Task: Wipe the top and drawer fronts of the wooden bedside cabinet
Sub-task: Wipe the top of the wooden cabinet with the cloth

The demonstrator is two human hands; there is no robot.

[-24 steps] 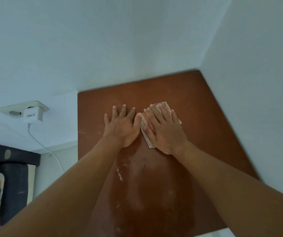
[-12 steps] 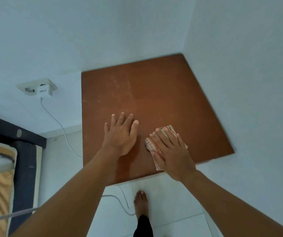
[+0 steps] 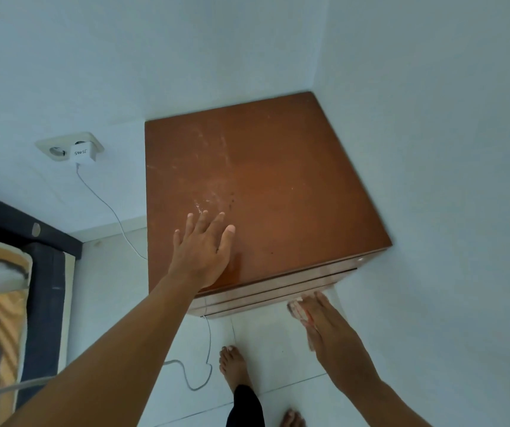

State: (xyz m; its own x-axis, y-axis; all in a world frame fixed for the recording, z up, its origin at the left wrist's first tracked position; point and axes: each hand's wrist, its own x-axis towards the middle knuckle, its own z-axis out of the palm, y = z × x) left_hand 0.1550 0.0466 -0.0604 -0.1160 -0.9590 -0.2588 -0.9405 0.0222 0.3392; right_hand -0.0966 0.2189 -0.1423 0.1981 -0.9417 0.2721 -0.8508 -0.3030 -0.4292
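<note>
Left grip [image 3: 201, 251] lay flat-palmed, holding nothing, on cabinet [image 3: 293, 180] top, likely bracing; right grip [image 3: 330, 329], uncurled, pressed cloth [image 3: 299, 313] beneath it against drawer front [image 3: 263, 291] for wiping.

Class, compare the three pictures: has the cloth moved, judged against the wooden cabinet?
Yes. The cloth under the right hand slid off the cabinet top, over its front edge, down to the drawer fronts.
</note>
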